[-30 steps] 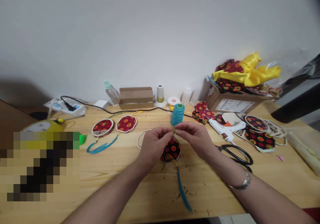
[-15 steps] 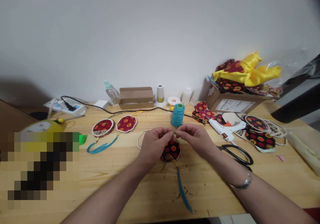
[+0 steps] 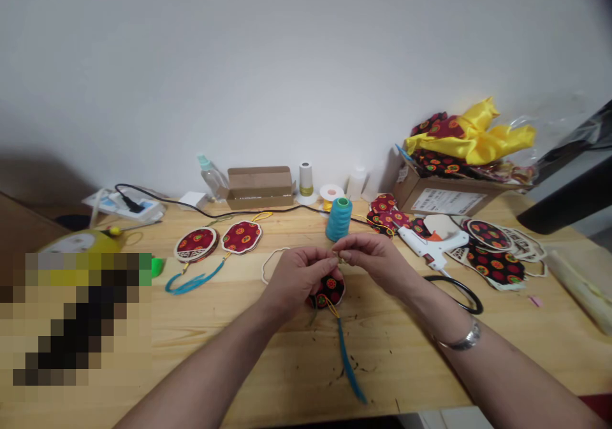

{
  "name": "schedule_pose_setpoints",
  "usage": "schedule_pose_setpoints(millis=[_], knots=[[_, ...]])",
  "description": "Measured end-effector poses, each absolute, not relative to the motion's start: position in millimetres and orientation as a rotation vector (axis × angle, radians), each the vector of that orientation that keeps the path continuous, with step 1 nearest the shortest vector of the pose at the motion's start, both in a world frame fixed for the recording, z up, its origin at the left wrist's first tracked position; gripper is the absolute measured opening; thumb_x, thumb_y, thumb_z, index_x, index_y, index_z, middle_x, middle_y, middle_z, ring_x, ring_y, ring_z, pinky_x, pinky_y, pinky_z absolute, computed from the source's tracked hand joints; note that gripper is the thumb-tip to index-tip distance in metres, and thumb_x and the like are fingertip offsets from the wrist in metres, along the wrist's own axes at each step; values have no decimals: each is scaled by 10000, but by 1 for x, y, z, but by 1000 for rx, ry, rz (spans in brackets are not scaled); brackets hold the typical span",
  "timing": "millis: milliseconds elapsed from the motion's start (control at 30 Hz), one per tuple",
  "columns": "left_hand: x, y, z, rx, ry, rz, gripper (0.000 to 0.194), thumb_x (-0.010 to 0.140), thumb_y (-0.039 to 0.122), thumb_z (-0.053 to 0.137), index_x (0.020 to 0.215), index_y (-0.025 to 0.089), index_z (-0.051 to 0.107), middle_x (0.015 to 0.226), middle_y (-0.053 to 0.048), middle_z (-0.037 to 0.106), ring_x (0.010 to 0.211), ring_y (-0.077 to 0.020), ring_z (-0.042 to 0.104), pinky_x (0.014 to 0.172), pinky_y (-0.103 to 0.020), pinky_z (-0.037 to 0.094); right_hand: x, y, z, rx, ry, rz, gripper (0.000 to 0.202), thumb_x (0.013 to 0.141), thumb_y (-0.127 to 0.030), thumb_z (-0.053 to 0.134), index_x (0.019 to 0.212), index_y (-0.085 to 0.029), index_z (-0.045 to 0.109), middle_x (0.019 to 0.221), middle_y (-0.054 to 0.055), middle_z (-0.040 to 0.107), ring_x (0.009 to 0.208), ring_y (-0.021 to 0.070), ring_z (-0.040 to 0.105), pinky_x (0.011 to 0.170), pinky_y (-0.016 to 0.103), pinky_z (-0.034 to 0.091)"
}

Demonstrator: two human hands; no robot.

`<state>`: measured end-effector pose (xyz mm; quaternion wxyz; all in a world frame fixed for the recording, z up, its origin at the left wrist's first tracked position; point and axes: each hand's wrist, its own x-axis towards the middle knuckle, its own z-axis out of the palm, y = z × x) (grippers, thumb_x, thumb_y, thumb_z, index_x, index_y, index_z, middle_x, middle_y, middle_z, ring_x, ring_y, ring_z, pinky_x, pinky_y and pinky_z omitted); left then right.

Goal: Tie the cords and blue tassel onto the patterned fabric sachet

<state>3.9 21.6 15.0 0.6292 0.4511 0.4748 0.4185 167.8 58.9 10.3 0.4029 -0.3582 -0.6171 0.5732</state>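
My left hand [image 3: 299,276] and my right hand [image 3: 366,257] meet at the fingertips over the middle of the table, both closed in a pinch. A small olive-yellow bit, perhaps thin cord, shows between them, too small to make out. Just below lies a black ornament with red and orange flowers [image 3: 331,287], partly hidden by my left hand. From its lower edge a yellow loop [image 3: 331,306] joins a teal tassel [image 3: 350,365] stretched toward the table's front. Left of my left hand, a pale scalloped frame [image 3: 268,264] shows in part. A teal thread cone [image 3: 339,220] stands behind the fingertips.
Two red ornaments [image 3: 243,237] with teal tassels lie to the left. On the right are a white glue gun [image 3: 433,245], black-handled scissors [image 3: 471,295] partly under my forearm, and patterned fabric pieces [image 3: 497,263]. A cardboard box [image 3: 449,196] of cloth stands behind; a black cable [image 3: 191,206] crosses the back.
My right fingers have shifted slightly and hold a different bend, still pinching against the left fingertips. My right forearm now covers more of the scissors. The ornament and tassel lie as before.
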Motion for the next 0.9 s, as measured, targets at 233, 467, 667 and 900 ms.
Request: schedule_pose_setpoints(millis=[233,467,667,900], knots=[[3,22,12,1015,1049,964,221,721,342,640,686,124,633,583,-7,615,360,-25,313,358,-184,173,168,60,11,-917,-1640,1324,53,692,-231,672,736,-210,693,732,4,665,697,135,584,686,285,483],[4,23,14,1025,1065,997,212,721,337,637,697,127,629,612,-21,640,354,-24,321,352,-181,186,169,60,12,-935,-1692,1244,59,698,-260,664,703,-203,676,690,5,646,664,140,565,656,287,472],[4,22,14,1042,1070,1015,215,719,334,635,680,123,631,609,-21,642,353,-20,333,353,-180,192,168,60,12,-953,-1729,1201,66,717,-252,645,700,-195,673,681,6,645,653,137,558,635,277,457],[5,23,15,1022,1076,1033,216,713,333,640,699,118,637,603,-21,637,352,-19,330,351,-179,192,168,59,11,-975,-1779,1084,67,724,-246,641,696,-195,675,675,10,655,638,140,560,615,272,448]])
